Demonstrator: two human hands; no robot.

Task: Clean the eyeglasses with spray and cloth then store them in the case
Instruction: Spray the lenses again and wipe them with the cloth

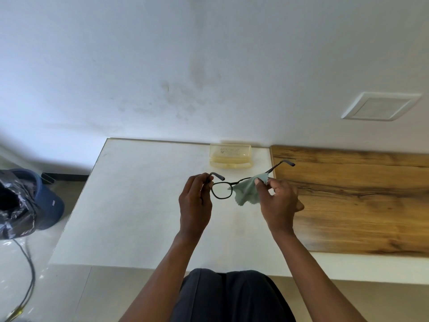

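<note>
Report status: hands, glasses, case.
Left hand grips glasses at the hinge. Right hand pinches cloth over one lens. Case open by the wall, nothing in the way.

Blue bin [50, 201] with black liner on floor left; wall plate [380, 106] right.

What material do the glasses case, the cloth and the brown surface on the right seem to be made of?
The case looks like translucent yellowish plastic: light passes through its lid, which has faint print. The cloth seems a soft, matte grey-green fabric, probably microfibre, since it drapes and folds. The brown surface shows wood grain with a smooth finish; whether it is solid wood or laminate cannot be told.
</note>
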